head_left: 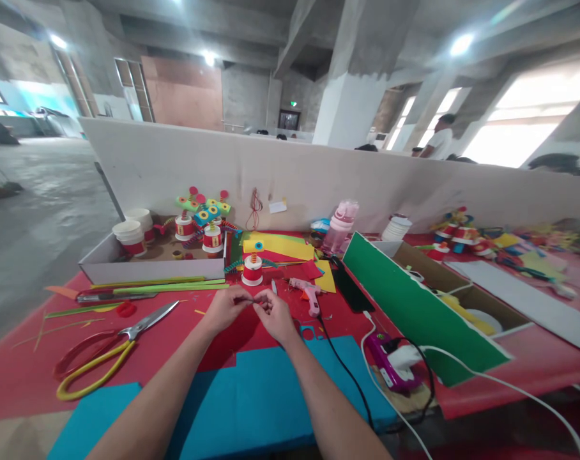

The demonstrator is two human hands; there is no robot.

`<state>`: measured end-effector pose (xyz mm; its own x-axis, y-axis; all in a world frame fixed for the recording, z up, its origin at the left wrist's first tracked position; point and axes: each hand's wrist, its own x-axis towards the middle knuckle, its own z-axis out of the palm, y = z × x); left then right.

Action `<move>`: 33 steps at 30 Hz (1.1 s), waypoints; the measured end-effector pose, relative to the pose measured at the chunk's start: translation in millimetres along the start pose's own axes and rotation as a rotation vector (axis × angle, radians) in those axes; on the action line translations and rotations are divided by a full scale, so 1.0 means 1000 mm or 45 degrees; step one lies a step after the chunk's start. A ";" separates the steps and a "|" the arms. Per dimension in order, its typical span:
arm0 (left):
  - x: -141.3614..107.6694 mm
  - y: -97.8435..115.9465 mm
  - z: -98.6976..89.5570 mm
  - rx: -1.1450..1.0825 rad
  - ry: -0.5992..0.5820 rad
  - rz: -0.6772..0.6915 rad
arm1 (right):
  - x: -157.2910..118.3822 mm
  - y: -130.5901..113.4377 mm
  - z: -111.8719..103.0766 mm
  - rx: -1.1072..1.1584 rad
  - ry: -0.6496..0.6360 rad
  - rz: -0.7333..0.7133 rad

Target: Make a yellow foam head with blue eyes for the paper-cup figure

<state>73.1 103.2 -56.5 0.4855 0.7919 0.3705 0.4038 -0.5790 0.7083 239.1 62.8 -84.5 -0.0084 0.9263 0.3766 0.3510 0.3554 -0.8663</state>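
Observation:
My left hand (229, 310) and my right hand (274, 314) meet over the red tabletop, thumbs and forefingers pinched together. Between their fingertips is something thin and small that I cannot make out. Just beyond them stands a paper-cup figure (252, 273) with a yellow top, a blue eye and coiled paper arms. A pink hot glue gun (310, 295) lies to the right of my right hand. Below my wrists spreads blue paper (251, 396). To the left rest large scissors (134, 331) with red and yellow handles, blades apart.
A white tray (151, 273) at back left holds cups and several finished figures. A green-sided box (414, 306), a phone (352, 289) and a purple power strip (393, 367) with trailing cables occupy the right. A pink bottle (340, 227) stands near the white partition (198, 166).

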 end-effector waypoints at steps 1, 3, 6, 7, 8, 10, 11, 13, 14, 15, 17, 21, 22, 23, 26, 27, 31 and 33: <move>0.000 0.001 0.001 -0.024 0.025 0.001 | -0.001 0.000 0.002 -0.001 0.014 0.008; 0.000 0.003 0.002 -0.066 0.057 -0.004 | -0.001 0.000 0.005 -0.004 0.046 0.035; 0.000 0.003 0.002 -0.103 0.055 -0.015 | -0.001 -0.001 0.006 -0.002 0.032 0.069; 0.000 0.003 0.002 -0.111 0.049 -0.017 | -0.001 -0.001 0.006 -0.005 0.019 0.078; 0.000 0.002 0.002 -0.117 0.045 -0.018 | -0.001 -0.002 0.005 -0.012 0.012 0.086; 0.000 0.000 0.002 -0.121 0.044 -0.021 | 0.000 -0.004 0.003 -0.028 0.020 0.089; 0.000 -0.002 0.002 -0.120 0.047 -0.022 | 0.001 -0.005 0.001 -0.032 0.035 0.085; 0.001 -0.004 0.001 -0.112 0.055 -0.023 | 0.001 -0.006 -0.001 -0.032 0.067 0.070; 0.001 -0.006 0.001 -0.106 0.058 -0.022 | 0.001 -0.006 -0.002 -0.032 0.075 0.062; 0.001 -0.007 0.001 -0.099 0.058 -0.019 | 0.000 -0.006 -0.002 -0.033 0.075 0.055; 0.000 -0.008 0.002 -0.084 0.055 -0.008 | -0.002 -0.006 0.000 -0.039 0.075 0.047; -0.001 -0.006 0.001 -0.057 0.047 0.025 | -0.008 -0.012 0.001 -0.057 0.056 0.028; -0.001 -0.005 0.001 -0.047 0.050 0.037 | -0.009 -0.014 -0.002 -0.068 0.050 0.016; -0.002 -0.005 0.000 -0.024 0.055 0.059 | -0.009 -0.015 -0.009 -0.090 0.054 0.006; -0.002 -0.004 -0.004 0.104 0.087 0.191 | -0.010 -0.013 -0.045 -0.313 0.189 0.033; -0.003 -0.004 -0.005 0.154 0.101 0.245 | -0.009 -0.010 -0.060 -0.451 0.267 0.074; -0.004 -0.006 -0.009 0.295 0.120 0.348 | -0.006 0.013 -0.107 -0.944 0.298 0.437; -0.005 -0.007 -0.010 0.352 0.102 0.340 | -0.003 0.023 -0.115 -1.044 0.207 0.534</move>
<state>60.4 105.6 -57.8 0.5442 0.6125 0.5734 0.4705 -0.7886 0.3959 354.7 54.1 -67.8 0.3783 0.9079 0.1804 0.8471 -0.2610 -0.4629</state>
